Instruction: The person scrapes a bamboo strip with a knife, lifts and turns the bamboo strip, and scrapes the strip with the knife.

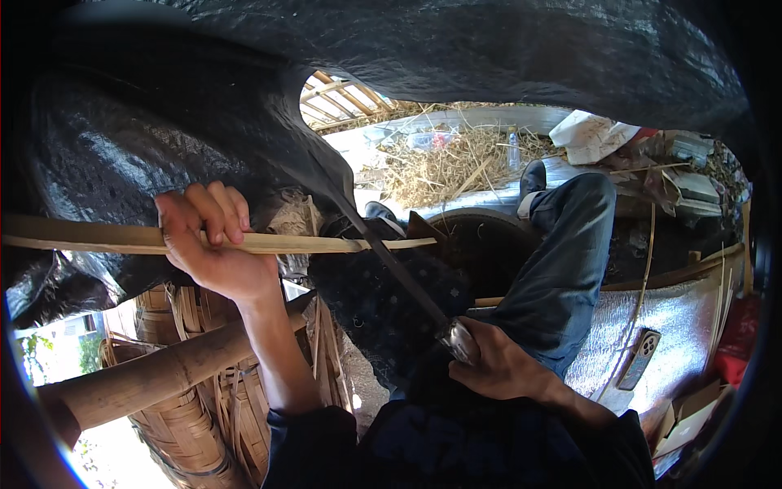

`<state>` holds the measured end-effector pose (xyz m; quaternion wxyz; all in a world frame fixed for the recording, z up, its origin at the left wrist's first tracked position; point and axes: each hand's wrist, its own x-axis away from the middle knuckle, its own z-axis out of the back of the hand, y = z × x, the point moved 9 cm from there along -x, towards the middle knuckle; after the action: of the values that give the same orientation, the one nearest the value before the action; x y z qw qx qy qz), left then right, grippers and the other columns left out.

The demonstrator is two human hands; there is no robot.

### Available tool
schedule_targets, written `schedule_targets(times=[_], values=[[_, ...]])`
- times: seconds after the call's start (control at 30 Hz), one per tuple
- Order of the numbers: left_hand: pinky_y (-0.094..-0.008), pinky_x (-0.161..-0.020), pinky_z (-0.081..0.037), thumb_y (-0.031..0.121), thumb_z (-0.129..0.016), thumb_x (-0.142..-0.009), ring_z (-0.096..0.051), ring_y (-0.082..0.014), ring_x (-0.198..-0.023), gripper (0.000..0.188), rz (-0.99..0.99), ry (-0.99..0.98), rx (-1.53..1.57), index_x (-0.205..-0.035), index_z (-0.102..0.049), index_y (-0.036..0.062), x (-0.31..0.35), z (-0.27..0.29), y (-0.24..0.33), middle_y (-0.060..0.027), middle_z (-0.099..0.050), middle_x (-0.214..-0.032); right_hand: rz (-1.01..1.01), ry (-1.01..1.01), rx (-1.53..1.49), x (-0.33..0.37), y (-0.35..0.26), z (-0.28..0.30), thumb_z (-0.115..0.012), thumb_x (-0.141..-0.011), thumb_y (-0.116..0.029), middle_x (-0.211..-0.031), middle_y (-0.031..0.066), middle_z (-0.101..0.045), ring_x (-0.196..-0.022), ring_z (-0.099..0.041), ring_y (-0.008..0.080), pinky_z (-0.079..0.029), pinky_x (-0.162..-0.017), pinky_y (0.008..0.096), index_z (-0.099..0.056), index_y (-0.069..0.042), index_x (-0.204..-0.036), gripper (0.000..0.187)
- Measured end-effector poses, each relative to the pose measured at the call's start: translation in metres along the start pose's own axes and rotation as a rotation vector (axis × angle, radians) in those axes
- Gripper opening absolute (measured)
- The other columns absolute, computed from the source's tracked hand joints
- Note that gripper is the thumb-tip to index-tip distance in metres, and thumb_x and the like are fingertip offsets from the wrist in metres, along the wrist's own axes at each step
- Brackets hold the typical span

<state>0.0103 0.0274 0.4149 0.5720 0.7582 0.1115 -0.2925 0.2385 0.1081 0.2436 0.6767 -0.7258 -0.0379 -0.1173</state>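
Observation:
A long, pale bamboo strip [90, 236] runs across from the left edge, its thin tip ending near the middle. My left hand [216, 253] is closed round it, fingers curled over the top. Lower and to the right, my right hand [509, 363] grips the handle of a long, dark-bladed knife [407, 285]. The blade slants up to the left and crosses the strip near its tip; whether the edge touches or has entered the bamboo I cannot tell. A dark patterned cloth [366, 310] lies over my lap beneath the blade.
Black plastic sheeting [505, 49] hangs across the top and left. A thick bamboo pole [163, 371] and woven bamboo baskets [179, 432] stand at lower left. Straw-like shavings [440, 167] lie ahead, beside a clear bottle [513, 151]. A phone [639, 359] and cardboard box [688, 416] lie right.

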Motion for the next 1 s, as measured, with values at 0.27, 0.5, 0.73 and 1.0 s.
schedule_targets(times=[0.27, 0.5, 0.73, 1.0], values=[[-0.0193, -0.040, -0.018, 0.022, -0.034, -0.092, -0.022, -0.0043, -0.040, 0.037, 0.018, -0.121, 0.137, -0.057, -0.025, 0.0145, 0.007, -0.017, -0.001, 0.0032, -0.023, -0.047, -0.356, -0.263, -0.086, -0.007, 0.011, -0.003, -0.055, -0.069, -0.010, -0.071, 0.0134, -0.052, -0.065, -0.054, 0.0232, -0.042, -0.059, 0.0356, -0.045, 0.001, -0.097, 0.031], [-0.0206, -0.040, -0.018, 0.020, -0.039, -0.089, -0.021, -0.0050, -0.040, 0.037, 0.024, -0.043, 0.056, -0.055, -0.025, 0.0124, 0.002, -0.014, -0.005, 0.0027, -0.021, -0.046, -0.179, -0.128, 0.026, -0.010, -0.006, 0.006, -0.054, -0.072, -0.012, -0.066, 0.0102, -0.050, -0.060, -0.051, 0.0191, -0.042, -0.058, 0.0341, -0.046, 0.001, -0.096, 0.029], [-0.0206, -0.041, -0.017, 0.021, -0.039, -0.088, -0.020, -0.0047, -0.040, 0.037, 0.014, -0.059, 0.088, -0.055, -0.024, 0.0130, 0.004, -0.017, -0.004, 0.0031, -0.020, -0.046, -0.247, 0.036, -0.086, 0.000, -0.008, 0.012, -0.058, -0.071, -0.013, -0.068, 0.0099, -0.050, -0.063, -0.052, 0.0168, -0.042, -0.057, 0.0344, -0.046, 0.001, -0.097, 0.032], [-0.0217, -0.039, -0.016, 0.017, -0.038, -0.089, -0.019, -0.0053, -0.040, 0.030, 0.023, -0.041, 0.119, -0.061, -0.030, 0.0111, 0.012, -0.016, 0.000, 0.0028, -0.021, -0.046, 0.048, 0.003, 0.089, -0.012, -0.048, 0.026, -0.059, -0.068, -0.006, -0.058, 0.0077, -0.045, -0.051, -0.050, 0.0137, -0.037, -0.045, 0.0284, -0.045, 0.002, -0.093, 0.030]])
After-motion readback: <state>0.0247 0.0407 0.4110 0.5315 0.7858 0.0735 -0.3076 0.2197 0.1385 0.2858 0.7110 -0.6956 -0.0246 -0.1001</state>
